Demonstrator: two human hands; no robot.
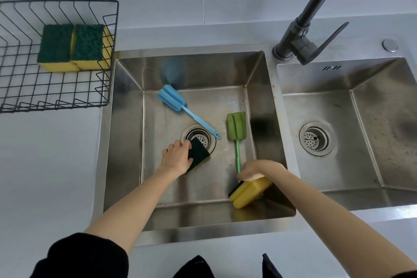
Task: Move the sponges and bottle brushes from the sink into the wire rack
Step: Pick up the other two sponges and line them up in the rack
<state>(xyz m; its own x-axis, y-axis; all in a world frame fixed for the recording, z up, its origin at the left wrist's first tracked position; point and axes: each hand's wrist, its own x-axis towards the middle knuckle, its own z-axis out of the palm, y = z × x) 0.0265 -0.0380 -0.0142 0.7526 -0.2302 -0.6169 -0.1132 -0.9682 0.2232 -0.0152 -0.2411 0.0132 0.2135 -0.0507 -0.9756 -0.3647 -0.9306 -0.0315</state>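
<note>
Step in hand: pickup of 2 more sponges from the left sink basin (126, 133); 2 sponges (74, 46) are already lodged side by side at the far right corner of the wire rack (56, 97), on the counter left of the sink.

The left hand (177, 157) is curled over a dark-topped sponge (198, 153) lying partly over the drain (199, 135), mid-basin; fingers and thumb are closed on its edges. The right hand (252, 170) is clamped on 2 yellow sponges (250, 189) near the basin's near right corner, apparently w/ the green brush (237, 133) handle pinched in too; that can't be confirmed. The blue brush (180, 104) is left untouched toward the far left corner, handle end at the drain.

Next move, judged: both loads are to be lifted clear of the basin wall & carried left to the rack; the blue brush then remains.
</note>
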